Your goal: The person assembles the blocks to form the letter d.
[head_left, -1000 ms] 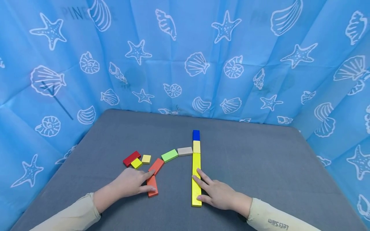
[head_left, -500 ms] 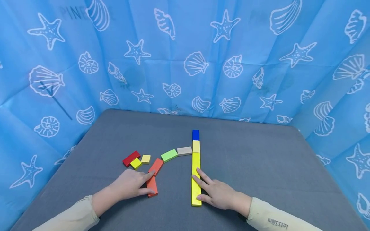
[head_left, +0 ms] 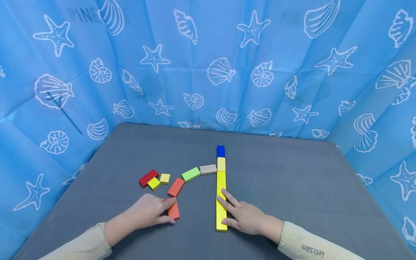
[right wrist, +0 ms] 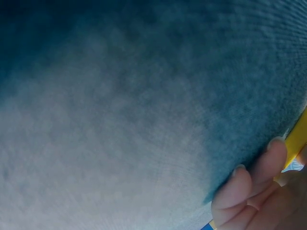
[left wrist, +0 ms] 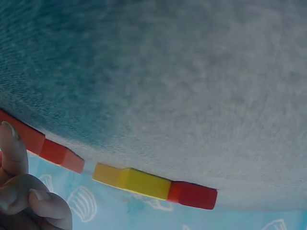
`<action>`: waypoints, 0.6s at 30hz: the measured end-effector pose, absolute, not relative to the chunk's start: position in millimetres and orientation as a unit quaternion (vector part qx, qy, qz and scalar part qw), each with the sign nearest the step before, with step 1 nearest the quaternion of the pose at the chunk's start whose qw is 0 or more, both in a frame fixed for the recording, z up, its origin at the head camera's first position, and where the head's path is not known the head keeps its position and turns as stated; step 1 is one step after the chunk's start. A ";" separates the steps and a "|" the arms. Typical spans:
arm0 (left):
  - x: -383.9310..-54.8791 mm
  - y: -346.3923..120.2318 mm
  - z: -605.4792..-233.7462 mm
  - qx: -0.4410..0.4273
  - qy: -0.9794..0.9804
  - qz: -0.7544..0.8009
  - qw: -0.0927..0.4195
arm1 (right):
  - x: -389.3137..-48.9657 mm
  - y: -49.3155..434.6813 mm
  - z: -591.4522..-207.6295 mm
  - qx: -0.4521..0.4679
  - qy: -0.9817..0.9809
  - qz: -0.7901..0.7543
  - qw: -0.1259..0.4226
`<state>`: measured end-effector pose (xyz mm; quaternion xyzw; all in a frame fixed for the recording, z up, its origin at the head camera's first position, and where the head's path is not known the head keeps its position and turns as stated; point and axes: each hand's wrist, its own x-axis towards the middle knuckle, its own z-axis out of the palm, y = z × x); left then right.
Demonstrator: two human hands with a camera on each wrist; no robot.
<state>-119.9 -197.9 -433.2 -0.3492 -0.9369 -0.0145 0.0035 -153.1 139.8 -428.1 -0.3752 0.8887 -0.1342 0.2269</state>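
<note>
In the head view, my left hand [head_left: 149, 211] touches the lower orange block [head_left: 174, 209], index fingertip on its far end and thumb beside its near end. The left wrist view shows my other left fingers curled. A second orange block [head_left: 176, 187] lies just beyond. My right hand [head_left: 248, 218] rests with fingers spread over two long yellow blocks, the near one [head_left: 221, 213] and the far one [head_left: 221, 180], set end to end. A pale yellow block [head_left: 221, 164] and a blue block [head_left: 221, 151] continue that straight line away from me.
A green block [head_left: 191, 174] and a beige block [head_left: 208, 169] curve from the orange ones to the yellow line. A red block [head_left: 148, 178], a small yellow block [head_left: 154, 183] and a pale yellow one [head_left: 164, 178] lie left. Blue curtain [head_left: 208, 90] surrounds the grey table [head_left: 276, 173].
My left hand has drawn slightly toward me, its index finger leaving the upper orange block and its thumb sliding off the lower one. That lower block has shifted slightly right. My right hand stays put.
</note>
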 end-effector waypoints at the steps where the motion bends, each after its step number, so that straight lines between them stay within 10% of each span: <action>1: -120.1 -197.1 -433.0 -0.346 -0.938 -0.013 0.000 | -153.1 139.8 -428.1 -0.375 0.889 -0.135 0.226; 18: -121.1 -188.4 -429.7 -0.349 -0.937 -0.007 0.002 | -154.5 140.0 -431.2 -0.377 0.889 -0.133 0.221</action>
